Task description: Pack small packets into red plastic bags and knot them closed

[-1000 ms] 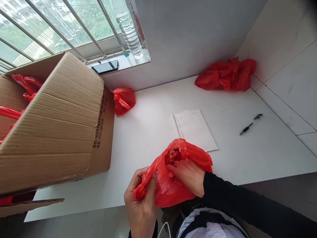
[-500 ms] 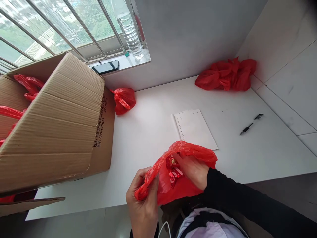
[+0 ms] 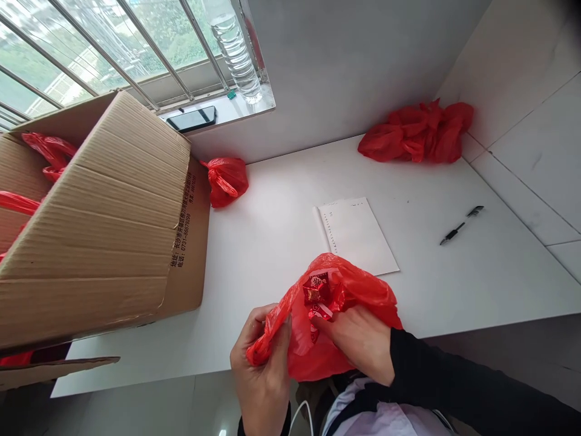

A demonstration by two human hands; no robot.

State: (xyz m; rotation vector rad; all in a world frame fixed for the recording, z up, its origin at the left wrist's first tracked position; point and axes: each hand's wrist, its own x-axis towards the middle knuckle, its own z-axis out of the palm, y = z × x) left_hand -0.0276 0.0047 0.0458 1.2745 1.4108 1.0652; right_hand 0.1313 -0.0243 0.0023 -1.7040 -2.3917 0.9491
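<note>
My left hand [image 3: 263,357] pinches the rim of a red plastic bag [image 3: 308,360] between thumb and fingers, at the bag's left side. The bag's mouth faces up, above the near edge of the white table. Inside it lie several red-wrapped candies [image 3: 316,289]. My right hand [image 3: 361,339] reaches into the bag from the right. Its thumb side presses on a red-wrapped candy [image 3: 321,311] with a pale band. The other fingers of that hand are curled and partly hidden against the bag.
A big cardboard box [image 3: 113,218] with red bags inside stands at left. Beside it sits a tied red bag [image 3: 228,181]; more red bags [image 3: 415,134] lie at the back right. A notebook [image 3: 361,236] and pen [image 3: 460,226] are on the table. The sill holds a phone [image 3: 191,119] and bottle [image 3: 238,57].
My right hand has drawn back and down from the upper candy to the lower one, uncovering more candies. My left hand keeps its hold on the bag's rim.
</note>
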